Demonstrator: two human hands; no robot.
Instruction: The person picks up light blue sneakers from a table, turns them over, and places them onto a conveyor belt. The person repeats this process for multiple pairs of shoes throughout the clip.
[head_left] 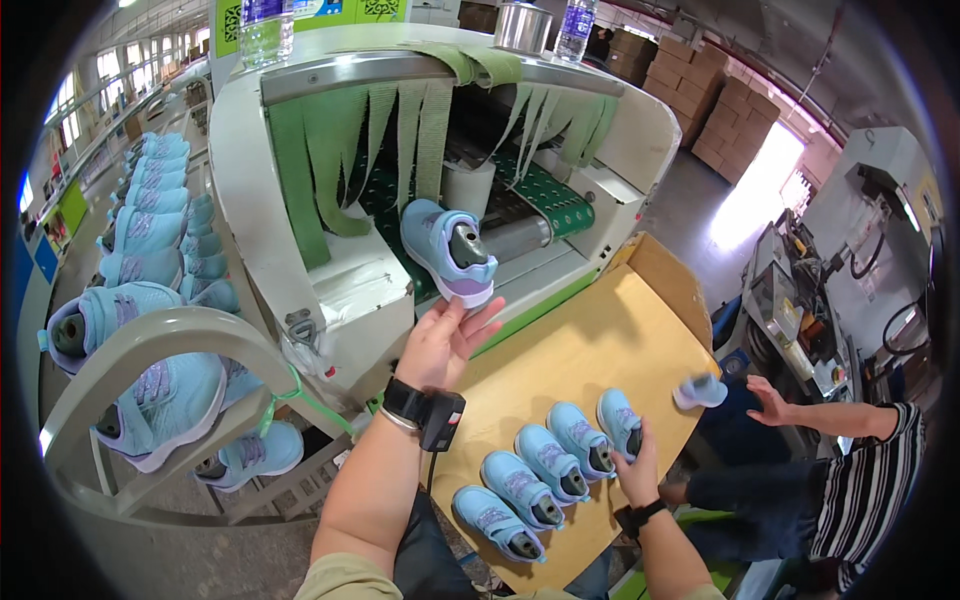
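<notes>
A light blue shoe (447,248) with a lilac sole and a grey last inside lies tilted at the mouth of a white conveyor tunnel (250,190) hung with green strips. My left hand (445,342) reaches up to it with fingers spread, the fingertips just touching its sole. It wears a black wrist device. My right hand (637,465) grips the heel of the rightmost shoe (618,418) in a row of several light blue shoes (540,487) on a brown cardboard-topped table (590,340).
A curved rack (140,340) on my left carries many more blue shoes. Bottles (266,28) and a metal can (522,25) stand on the tunnel. At right a person in a striped shirt reaches a hand (770,400) toward another shoe (699,390). Cardboard boxes (720,110) are stacked behind.
</notes>
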